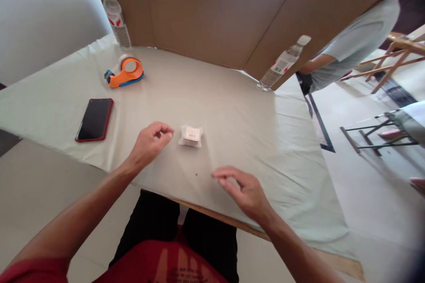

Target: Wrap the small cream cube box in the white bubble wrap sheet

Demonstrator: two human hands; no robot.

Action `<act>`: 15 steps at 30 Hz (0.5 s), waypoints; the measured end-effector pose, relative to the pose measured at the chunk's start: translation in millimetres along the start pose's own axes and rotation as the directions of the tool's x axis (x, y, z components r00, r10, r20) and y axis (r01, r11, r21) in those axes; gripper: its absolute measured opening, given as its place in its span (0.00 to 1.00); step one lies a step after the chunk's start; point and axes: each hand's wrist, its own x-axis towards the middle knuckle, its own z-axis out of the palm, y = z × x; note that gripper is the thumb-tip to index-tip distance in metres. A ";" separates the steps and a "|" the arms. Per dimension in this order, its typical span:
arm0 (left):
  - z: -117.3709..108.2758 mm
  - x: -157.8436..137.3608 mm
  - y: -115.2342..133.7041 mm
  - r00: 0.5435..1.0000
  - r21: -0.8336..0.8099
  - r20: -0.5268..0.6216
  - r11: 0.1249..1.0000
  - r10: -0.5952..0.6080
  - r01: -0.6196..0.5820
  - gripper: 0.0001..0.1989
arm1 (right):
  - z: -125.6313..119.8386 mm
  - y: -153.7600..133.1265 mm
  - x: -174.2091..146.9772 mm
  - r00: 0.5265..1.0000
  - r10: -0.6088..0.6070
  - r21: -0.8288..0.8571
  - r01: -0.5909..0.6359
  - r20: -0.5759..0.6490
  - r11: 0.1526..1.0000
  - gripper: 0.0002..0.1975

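A small box wrapped in clear plastic film sits on the cloth-covered table, between my hands and touching neither. Its top carries a pale label with print too small to read. My left hand hovers just left of it, fingers loosely curled and thumb near the index finger, with nothing held. Lower and to the right of the box, my right hand is above the table with fingers extended and the thumb slightly below them. No object shows in it. A tiny dark speck lies on the cloth near my right fingertips.
An orange and blue tape dispenser and a red-cased phone lie at the left. Water bottles stand at the back left and back right, against a tall cardboard panel. Beyond it at right is another person.
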 end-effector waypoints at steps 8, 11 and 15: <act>44.0 70.3 -11.7 0.970 -0.195 0.104 0.952 -0.218 0.235 0.15 | 5.1 37.0 153.1 0.983 -0.091 0.132 0.070 0.159 0.989 0.18; 35.8 65.2 -16.7 0.963 -0.153 0.167 0.959 -0.212 0.238 0.18 | 6.6 55.4 166.4 0.945 -0.050 0.172 -0.007 0.323 0.985 0.26; 30.0 60.1 -17.0 0.928 -0.082 0.310 0.967 -0.204 0.240 0.23 | 8.9 65.6 164.2 0.942 -0.015 0.232 -0.067 0.335 0.970 0.25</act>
